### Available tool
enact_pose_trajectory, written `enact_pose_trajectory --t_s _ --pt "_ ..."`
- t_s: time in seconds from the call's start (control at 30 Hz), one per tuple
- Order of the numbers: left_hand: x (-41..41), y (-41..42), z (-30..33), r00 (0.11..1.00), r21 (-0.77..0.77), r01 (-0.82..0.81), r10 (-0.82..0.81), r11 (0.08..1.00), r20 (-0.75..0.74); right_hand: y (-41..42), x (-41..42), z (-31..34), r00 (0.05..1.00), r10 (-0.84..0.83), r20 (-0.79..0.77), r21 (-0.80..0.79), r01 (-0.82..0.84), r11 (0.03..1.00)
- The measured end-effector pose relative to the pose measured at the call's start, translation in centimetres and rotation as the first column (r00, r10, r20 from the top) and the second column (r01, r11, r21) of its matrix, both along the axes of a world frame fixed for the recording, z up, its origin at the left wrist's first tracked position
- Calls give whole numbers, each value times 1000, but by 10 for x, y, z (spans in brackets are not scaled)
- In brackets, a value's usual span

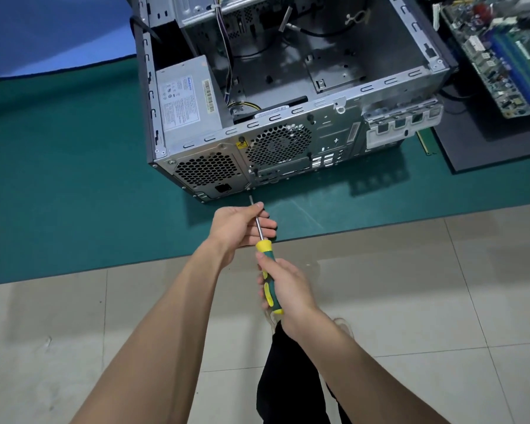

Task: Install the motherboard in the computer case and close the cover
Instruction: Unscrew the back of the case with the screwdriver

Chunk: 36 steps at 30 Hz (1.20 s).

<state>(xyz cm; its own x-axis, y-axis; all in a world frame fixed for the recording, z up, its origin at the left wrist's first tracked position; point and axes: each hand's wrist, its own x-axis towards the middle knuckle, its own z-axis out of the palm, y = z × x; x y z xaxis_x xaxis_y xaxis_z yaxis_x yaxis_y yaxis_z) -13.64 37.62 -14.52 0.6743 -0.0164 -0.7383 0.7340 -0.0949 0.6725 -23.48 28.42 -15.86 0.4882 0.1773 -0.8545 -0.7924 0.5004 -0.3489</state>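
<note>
The open computer case point(380, 96) lies on its side on the green mat, its rear panel facing me and no board inside. The motherboard point(502, 53) rests on a black pad at the far right, outside the case. My right hand point(288, 289) grips the green and yellow handle of a screwdriver point(268, 270). My left hand point(242, 224) pinches the metal shaft near its tip. The tip points at the lower edge of the rear panel, beside the power supply grille point(207, 169).
A green mat point(74, 179) covers the work surface, with a blue sheet point(58, 32) at the far left. A black pad point(487, 148) lies right of the case. Loose cables point(227, 56) hang inside the case. Tiled floor point(104, 332) and my dark trouser leg point(288, 377) are below.
</note>
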Motion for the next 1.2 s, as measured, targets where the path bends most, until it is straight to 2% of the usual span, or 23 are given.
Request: enact_pose_trajectory --t_s 0.07,0.13,0.17,0.23,0.3,0.33,0.37,0.43,0.5,0.57,0.63,0.7,0.8,0.83,0.87,0.9,0.93,0.97,1.0,1.03,1.07,1.13,1.2 --pt "-1 4 1 998 -50 55 -56 997 -22 -2 2 6 985 -102 -137 396 149 906" --pt "-2 7 2 993 -83 108 -112 991 -42 -2 4 9 987 -81 -138 466 137 874" --pt "-2 9 2 992 -82 116 -120 990 -47 0 4 9 995 -34 -94 394 68 917" --pt "-1 8 2 993 -48 105 -108 993 -44 4 2 7 992 122 17 41 -122 992" --pt "0 4 1 996 -4 75 -75 997 -46 9 -1 3 967 234 97 -391 -179 903" --pt "0 2 1 997 20 55 -54 998 -62 8 -2 -1 968 219 119 -486 -135 863" --pt "2 0 2 995 52 50 -45 997 -84 6 -2 -3 978 153 144 -450 -73 890" --pt "10 3 6 980 83 133 -119 988 -158 -2 0 -2 996 -27 86 -59 32 998" --pt "18 10 12 948 -32 209 -210 977 -239 -15 4 1 996 -68 -61 339 85 937" --pt "21 16 15 940 -119 207 -231 971 -252 -25 8 -1 997 -38 -70 431 64 900" --pt "16 16 14 956 -71 184 -195 980 -217 -24 10 0 998 51 -32 313 -39 949" --pt "10 12 12 977 6 135 -132 991 -167 -17 9 1 990 139 35 22 -140 990" --pt "7 4 11 993 133 73 -59 988 -105 -1 3 -5 960 229 161 -462 -131 877" --pt "6 3 11 995 173 59 -45 983 -86 3 2 -6 955 246 166 -544 -120 830" --pt "6 2 11 997 205 51 -38 977 -65 5 3 -5 961 215 174 -524 -95 847" --pt "5 2 11 998 229 49 -40 972 -44 5 4 -3 976 129 174 -379 -54 924" --pt "5 3 11 998 232 53 -47 971 -31 4 5 1 992 17 123 -111 -3 994" --pt "3 5 12 998 200 60 -55 978 -28 1 7 5 997 -71 26 204 64 977" --pt "3 6 12 998 127 61 -57 990 -39 -3 8 7 991 -116 -61 434 131 891" --pt "2 7 13 997 31 54 -52 998 -60 -7 8 7 987 -124 -98 544 158 824" --pt "1 7 13 995 -47 39 -43 998 -85 -9 9 6 989 -110 -95 567 144 811" --pt "2 8 14 994 -53 30 -35 998 -99 -10 11 6 999 -3 -37 463 20 886" --pt "3 7 15 996 69 46 -41 997 -75 -4 11 9 983 174 51 120 -179 977"
